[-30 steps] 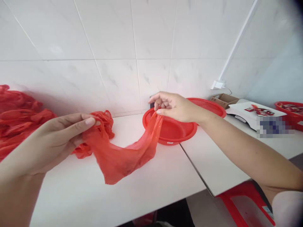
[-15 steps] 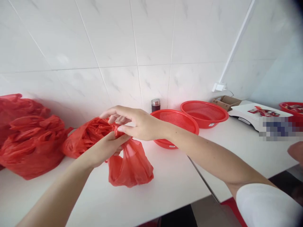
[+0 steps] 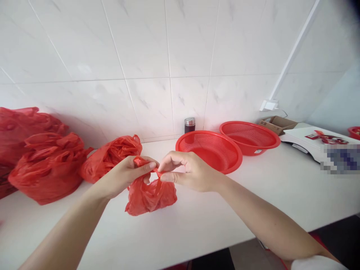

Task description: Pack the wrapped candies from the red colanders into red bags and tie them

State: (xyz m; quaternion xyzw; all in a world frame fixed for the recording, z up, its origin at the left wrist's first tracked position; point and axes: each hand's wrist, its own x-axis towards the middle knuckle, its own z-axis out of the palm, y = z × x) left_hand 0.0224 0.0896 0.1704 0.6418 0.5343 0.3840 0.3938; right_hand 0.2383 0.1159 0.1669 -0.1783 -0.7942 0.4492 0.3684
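Observation:
A small red plastic bag (image 3: pixel 152 197) hangs below my two hands, close over the white table; whether it touches the surface I cannot tell. My left hand (image 3: pixel 132 170) is closed on the bag's gathered top, thumb pressed along the plastic. From the other side, my right hand (image 3: pixel 188 170) pinches a twisted strip of the same bag between thumb and fingers. An opening shows between the strip and the bag's body. What lies inside the bag is hidden. Just behind my left hand rests another filled red bag (image 3: pixel 109 157).
Bulging red bags (image 3: pixel 50 168) crowd the left. Behind my right hand stand a red mesh basket (image 3: pixel 236 157) and a second red basket (image 3: pixel 253 146), with a dark silver-lidded jar (image 3: pixel 189 125) by the wall. A cardboard box (image 3: pixel 277 123) and a white scale (image 3: pixel 303 137) are farther right.
My right hand has moved from over my left hand to the right and down, drawing out a strip of the bag. The view has shifted slightly.

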